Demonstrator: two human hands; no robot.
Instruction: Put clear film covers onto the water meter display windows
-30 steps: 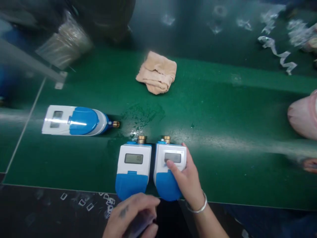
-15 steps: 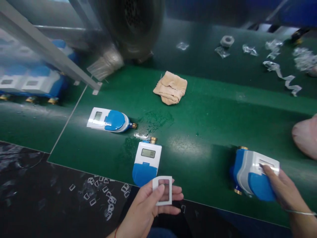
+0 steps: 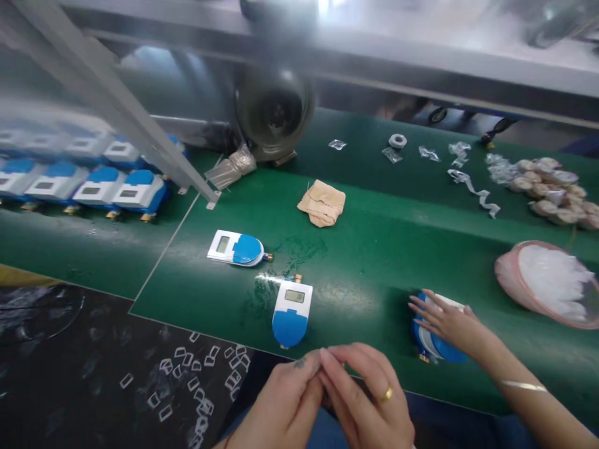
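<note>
My left hand (image 3: 292, 396) and my right hand (image 3: 362, 393) meet at the bottom middle, fingertips pinched together. Fingers hide what lies between them; half a second ago a white rectangular frame was in my left hand. Just beyond is a blue-and-white water meter (image 3: 292, 308) with a small display and brass fittings, lying on the green table. A second water meter (image 3: 236, 248) lies turned sideways to its left. At right, a co-worker's hand (image 3: 444, 321) with spread fingers rests over another water meter (image 3: 425, 343).
A folded tan cloth (image 3: 322, 202) lies mid-table. Rows of water meters (image 3: 96, 187) stand left, behind a slanted metal post (image 3: 140, 125). A pink bowl (image 3: 510, 274) of white pieces, tape rolls (image 3: 556, 193) and plastic scraps (image 3: 475, 187) are right. Small white frames (image 3: 194, 383) litter the dark floor.
My right hand has come into view and joined my left, covering the white frame. The co-worker's fingers have spread over the right-hand meter. The view has shifted, showing the bowl and tape rolls.
</note>
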